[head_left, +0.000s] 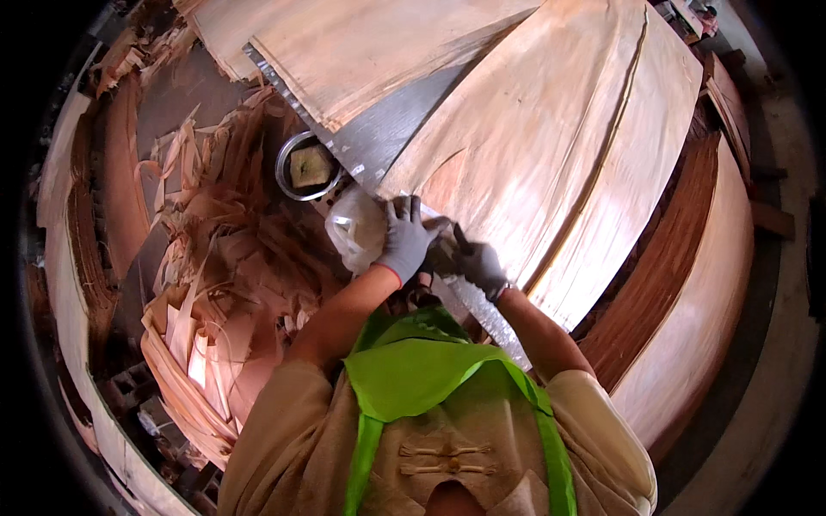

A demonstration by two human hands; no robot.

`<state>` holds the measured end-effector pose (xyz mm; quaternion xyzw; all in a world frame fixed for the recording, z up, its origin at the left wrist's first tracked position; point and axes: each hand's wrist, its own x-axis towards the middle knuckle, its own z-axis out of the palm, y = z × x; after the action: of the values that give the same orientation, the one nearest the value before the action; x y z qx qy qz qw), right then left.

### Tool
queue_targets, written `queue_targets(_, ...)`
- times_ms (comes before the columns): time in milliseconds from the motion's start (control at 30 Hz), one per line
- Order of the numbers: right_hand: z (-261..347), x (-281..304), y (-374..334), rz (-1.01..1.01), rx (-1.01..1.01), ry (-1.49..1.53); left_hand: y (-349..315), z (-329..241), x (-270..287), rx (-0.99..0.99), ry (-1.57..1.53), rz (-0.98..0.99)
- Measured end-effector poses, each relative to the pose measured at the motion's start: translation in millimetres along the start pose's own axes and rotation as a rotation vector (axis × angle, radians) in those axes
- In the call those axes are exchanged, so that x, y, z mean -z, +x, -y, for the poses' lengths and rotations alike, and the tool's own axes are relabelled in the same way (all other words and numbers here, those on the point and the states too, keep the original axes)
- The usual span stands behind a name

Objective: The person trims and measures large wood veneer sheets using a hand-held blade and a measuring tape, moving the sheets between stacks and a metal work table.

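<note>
The broad wood veneer sheet (551, 146) runs from the middle of the frame to the upper right, its narrower near end reaching toward the two gloved hands. A long dark line follows the grain down its right half, so the sheet is best handled with light, even pressure and no twisting across that line.

At the near end, the left hand (406, 236) has its fingers stretched forward and close together, while the right hand (480, 268) has one finger extended and the others bent. Something dark grey fills the space between them; the view is too poor to tell whether it is a held thing, so I cannot tell whether either hand's fingers are closed on anything. Working well here probably means keeping both hands close together and low.

Just beside the left hand sits a whitish plastic bag (355, 230); the left wrist should clear it. Up and left of the bag, a round metal bowl (284, 176) holds a yellowish block (310, 167). Bare grey tabletop (409, 116) shows between the sheet and the veneer pieces (370, 47) at the top of the frame.

Further out, torn veneer scraps (228, 245) fill the left, where sleeves could snag, and a veneer stack (701, 284) stands at the right.
</note>
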<state>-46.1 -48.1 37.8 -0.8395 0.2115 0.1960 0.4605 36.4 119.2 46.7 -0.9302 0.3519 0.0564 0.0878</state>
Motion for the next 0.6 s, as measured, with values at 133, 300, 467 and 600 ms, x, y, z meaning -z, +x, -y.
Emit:
queue_targets(133, 7.7, 35.9, 3.1, 0.041, -0.047, 0.432, 3.4, 6.0, 8.0, -0.082, 0.016, 0.027)
queue_targets(300, 38.1, 89.2, 98.6, 0.082, 0.164, 0.5, 48.3, 45.3, 22.2, 0.182, -0.435, -0.265)
queue_targets(467, 53.5, 80.5, 177.7, -0.21, 0.199, -0.197, 116.3, 7.3, 10.3, -0.088, -0.15, -0.451)
queue_targets(600, 90.9, 96.3, 148.9, -0.153, 0.155, -0.265, 123.1, 5.0, -20.4, -0.116, -0.15, -0.275)
